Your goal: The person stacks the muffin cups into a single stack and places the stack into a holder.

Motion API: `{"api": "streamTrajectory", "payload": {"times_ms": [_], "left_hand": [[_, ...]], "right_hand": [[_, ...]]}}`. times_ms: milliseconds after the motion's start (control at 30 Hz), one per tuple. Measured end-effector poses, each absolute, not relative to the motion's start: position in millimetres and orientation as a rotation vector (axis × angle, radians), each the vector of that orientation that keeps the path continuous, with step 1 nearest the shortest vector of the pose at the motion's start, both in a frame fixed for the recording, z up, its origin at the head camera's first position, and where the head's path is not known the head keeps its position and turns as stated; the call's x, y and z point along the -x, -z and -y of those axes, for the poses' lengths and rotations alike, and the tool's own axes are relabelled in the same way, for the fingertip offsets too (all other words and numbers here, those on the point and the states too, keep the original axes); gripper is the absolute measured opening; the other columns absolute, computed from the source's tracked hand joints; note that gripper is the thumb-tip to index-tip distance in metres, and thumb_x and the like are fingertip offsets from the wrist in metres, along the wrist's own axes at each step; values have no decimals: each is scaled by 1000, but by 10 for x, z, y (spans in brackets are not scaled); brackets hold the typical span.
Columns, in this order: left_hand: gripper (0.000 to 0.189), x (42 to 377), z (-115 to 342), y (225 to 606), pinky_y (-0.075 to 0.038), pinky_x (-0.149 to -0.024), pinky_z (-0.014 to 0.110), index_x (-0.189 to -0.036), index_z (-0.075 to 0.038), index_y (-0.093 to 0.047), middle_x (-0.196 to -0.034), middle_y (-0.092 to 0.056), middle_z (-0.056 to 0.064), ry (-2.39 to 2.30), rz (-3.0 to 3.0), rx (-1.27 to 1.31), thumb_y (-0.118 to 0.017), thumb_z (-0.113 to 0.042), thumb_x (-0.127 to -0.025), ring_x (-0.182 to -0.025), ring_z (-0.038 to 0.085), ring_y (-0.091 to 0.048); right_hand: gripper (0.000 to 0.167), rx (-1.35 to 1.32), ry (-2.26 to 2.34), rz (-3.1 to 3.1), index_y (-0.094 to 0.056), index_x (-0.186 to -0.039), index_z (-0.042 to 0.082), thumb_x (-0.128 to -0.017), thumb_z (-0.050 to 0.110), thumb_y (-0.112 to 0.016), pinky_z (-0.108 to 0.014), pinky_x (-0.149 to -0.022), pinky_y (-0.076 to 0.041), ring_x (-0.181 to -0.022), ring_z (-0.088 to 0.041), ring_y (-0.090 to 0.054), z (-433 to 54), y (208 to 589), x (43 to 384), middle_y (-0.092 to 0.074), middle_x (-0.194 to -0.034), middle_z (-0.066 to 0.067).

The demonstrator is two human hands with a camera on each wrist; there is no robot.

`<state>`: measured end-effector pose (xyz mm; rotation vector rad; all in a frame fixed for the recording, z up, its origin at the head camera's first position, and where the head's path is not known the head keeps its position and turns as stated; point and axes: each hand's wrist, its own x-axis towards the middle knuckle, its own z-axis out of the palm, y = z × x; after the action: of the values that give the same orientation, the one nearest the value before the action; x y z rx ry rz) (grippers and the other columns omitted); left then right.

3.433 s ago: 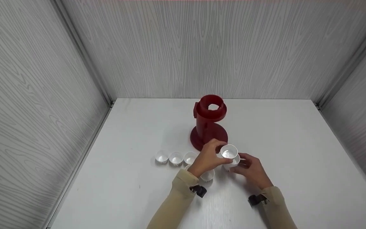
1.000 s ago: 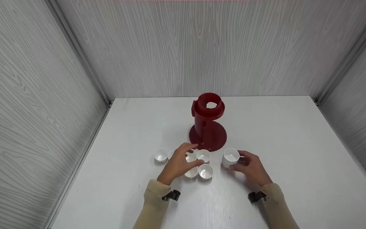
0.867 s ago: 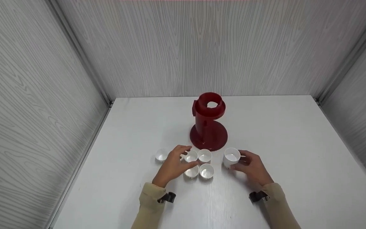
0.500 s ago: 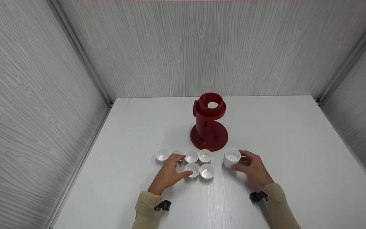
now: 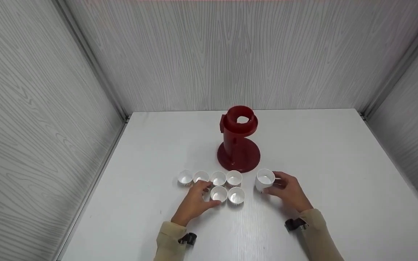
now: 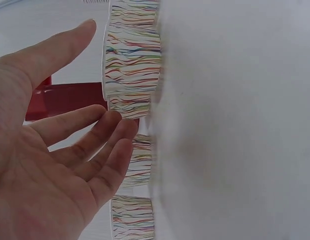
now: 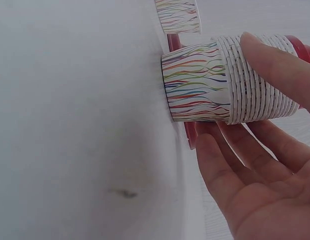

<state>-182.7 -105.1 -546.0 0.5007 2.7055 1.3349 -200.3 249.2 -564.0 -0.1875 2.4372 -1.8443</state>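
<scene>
My right hand (image 5: 288,192) grips a stack of nested white paper cups (image 7: 195,82), thumb on one side and fingers on the other. The stack stands upright on the table, its lowest cup printed with thin coloured wavy lines. My left hand (image 5: 193,204) is spread around the left side of a front-row paper cup (image 5: 219,194). In the left wrist view its thumb (image 6: 70,45) stands apart from that cup (image 6: 132,62), and its fingers are loosely bent beside it. A second front-row cup (image 5: 236,195) sits just right of it.
Behind the front pair is a row of several more paper cups (image 5: 185,177). A red stand (image 5: 239,156) with a round base and a ring-shaped top rises behind that row. Wood-grain panels (image 5: 209,54) enclose the white table (image 5: 321,152) at the back and sides.
Earlier my left hand held a cup over the stack; it has since let go and moved left and nearer, down beside the front-row cup. My right hand stays at the stack.
</scene>
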Motion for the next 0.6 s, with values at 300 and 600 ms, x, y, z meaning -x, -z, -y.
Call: {"api": "streamTrajectory", "payload": {"times_ms": [300, 600], "left_hand": [[69, 1838, 1022, 5483, -53, -103, 45, -136, 2, -58, -128, -62, 15, -1271, -2748, -542, -88, -29, -82, -117, 30, -61], [68, 1855, 996, 5527, -53, -101, 41, -137, 2, -57, -124, -64, 13, -1245, -2761, -581, -88, -25, -83, -112, 27, -62]], "right_hand": [[69, 185, 1831, -2456, -64, -137, 12, -76, 19, -93, -29, -94, -60, -122, -33, -69, -2509, 5649, 2022, -67, -136, -13], [70, 189, 1818, -2466, -64, -138, 13, -75, 20, -94, -27, -94, -60, -122, -32, -69, -2502, 5652, 2021, -68, -135, -12]]}}
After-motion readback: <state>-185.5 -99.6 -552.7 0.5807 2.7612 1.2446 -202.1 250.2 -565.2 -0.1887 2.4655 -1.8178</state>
